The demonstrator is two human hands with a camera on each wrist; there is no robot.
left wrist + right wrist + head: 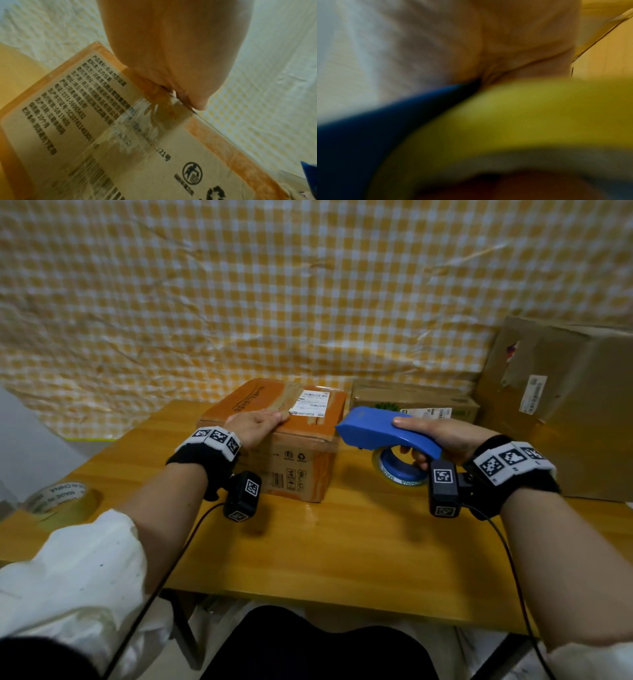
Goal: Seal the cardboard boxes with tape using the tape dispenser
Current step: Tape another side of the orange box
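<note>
Orange-edged cardboard marks the small box [274,436] at the middle of the wooden table [342,542]; the left hand [255,424] lies flat on its top, fingers straight, pressing down near the white shipping label [310,402]. The left wrist view shows a wrinkled strip of clear tape [132,129] already running down the box's printed side. The right hand [442,436] is wrapped round the handle of the blue tape dispenser [383,429], held just right of the box with its nose near the top edge; its tape roll [397,470] hangs below. Two more cardboard boxes [414,405] wait behind. The likely risk is the light box sliding or tipping as tape is pulled, if the flat palm eases; a skewed approach could also leave fresh wrinkles or miss the seam.
</note>
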